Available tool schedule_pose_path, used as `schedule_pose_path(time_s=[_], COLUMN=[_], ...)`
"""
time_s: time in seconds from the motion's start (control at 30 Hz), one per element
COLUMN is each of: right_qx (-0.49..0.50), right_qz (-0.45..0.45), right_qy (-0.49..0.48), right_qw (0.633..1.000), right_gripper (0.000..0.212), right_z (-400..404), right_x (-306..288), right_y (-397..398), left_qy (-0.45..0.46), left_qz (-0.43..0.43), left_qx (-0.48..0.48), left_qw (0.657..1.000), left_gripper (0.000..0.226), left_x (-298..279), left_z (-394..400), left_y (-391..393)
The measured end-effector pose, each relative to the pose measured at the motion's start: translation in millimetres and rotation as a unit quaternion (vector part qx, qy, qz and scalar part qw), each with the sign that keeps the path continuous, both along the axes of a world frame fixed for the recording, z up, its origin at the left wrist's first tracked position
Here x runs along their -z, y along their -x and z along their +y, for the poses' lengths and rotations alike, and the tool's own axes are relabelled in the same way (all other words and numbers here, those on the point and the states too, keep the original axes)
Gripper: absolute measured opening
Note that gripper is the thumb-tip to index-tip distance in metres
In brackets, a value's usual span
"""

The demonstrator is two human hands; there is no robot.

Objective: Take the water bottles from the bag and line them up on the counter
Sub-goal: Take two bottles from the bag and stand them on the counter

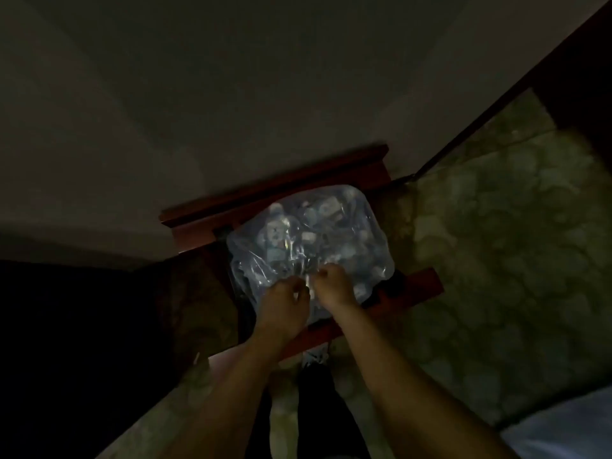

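Dim light. Clear plastic bag sits on a red wooden stand, bottles packed inside, just beyond the fingertips. Left hand and right hand close together at the bag's near top, fingers curled, pinching the gathered plastic between them.

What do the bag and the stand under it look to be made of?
The bag: thin clear plastic film, glossy, judging by its wrinkles, glints and the bottles showing through. The stand: probably reddish-brown wood with a smooth finish and moulded edge, though the dim light leaves that uncertain.
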State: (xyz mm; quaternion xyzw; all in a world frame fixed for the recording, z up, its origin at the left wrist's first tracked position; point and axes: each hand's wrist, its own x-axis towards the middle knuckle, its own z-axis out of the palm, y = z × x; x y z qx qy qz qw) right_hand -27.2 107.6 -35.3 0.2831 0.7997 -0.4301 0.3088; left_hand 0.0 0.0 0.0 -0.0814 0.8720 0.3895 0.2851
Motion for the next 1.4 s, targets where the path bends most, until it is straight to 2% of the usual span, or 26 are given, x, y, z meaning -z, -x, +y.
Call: schedule_pose_path(time_s=[0.07, 0.17, 0.23, 0.3, 0.37, 0.73, 0.97, 1.13, 1.2, 1.27, 1.33, 1.4], right_qx=[0.000, 0.046, 0.053, 0.047, 0.049, 0.029, 0.068, 0.076, 0.088, 0.090, 0.061, 0.001], right_qz=[-0.027, -0.072, -0.090, -0.091, -0.088, -0.080, -0.008, 0.038, 0.069, 0.096, 0.110, 0.132], right_qy=[-0.010, 0.003, 0.003, 0.000, -0.006, -0.042, 0.032, 0.062, 0.079, 0.098, 0.098, 0.085], right_qw=[1.000, 0.996, 0.995, 0.995, 0.995, 0.995, 0.997, 0.995, 0.991, 0.986, 0.987, 0.988], right_gripper=[0.022, 0.044, 0.049, 0.043, 0.028, 0.038, 0.064, 0.046, 0.041, 0.051, 0.066, 0.065], right_z=[-3.6, -9.9, -12.7, -14.2, -15.6, -9.1, -0.1, 14.0, 22.7, 31.0, 37.9, 42.1], right_x=[11.4, 25.3, 31.6, 37.6, 43.3, 56.4, 57.8, 48.2, 36.1, 15.5, -11.2, -40.1], right_y=[11.4, 27.1, 29.2, 30.4, 32.0, 25.4, -11.8, -24.8, -29.1, -25.3, -10.2, 10.8], left_qy=[-0.006, -0.017, -0.030, -0.032, -0.031, -0.014, 0.009, 0.041, 0.090, 0.145, 0.165, 0.131], left_qz=[0.003, -0.007, -0.013, -0.015, -0.017, -0.052, -0.059, -0.060, -0.057, -0.043, -0.026, -0.002], left_qx=[-0.008, -0.021, -0.035, -0.042, -0.043, -0.031, -0.021, 0.035, 0.089, 0.139, 0.162, 0.147], left_qw=[1.000, 1.000, 0.999, 0.998, 0.998, 0.998, 0.998, 0.997, 0.990, 0.979, 0.973, 0.980], left_gripper=[0.022, 0.022, 0.024, 0.025, 0.026, 0.031, 0.027, 0.033, 0.040, 0.041, 0.044, 0.052], left_x=[6.6, 13.5, 16.7, 17.8, 20.0, 18.1, 14.8, 15.0, 13.3, 9.7, 5.9, 1.4], left_z=[-3.8, -9.1, -10.8, -11.1, -10.1, -9.6, -14.5, -16.5, -16.9, -17.2, -17.1, -15.7], left_y=[0.8, 0.8, 0.9, 3.1, 6.1, 23.3, 29.3, 28.5, 26.6, 25.7, 26.9, 29.6])
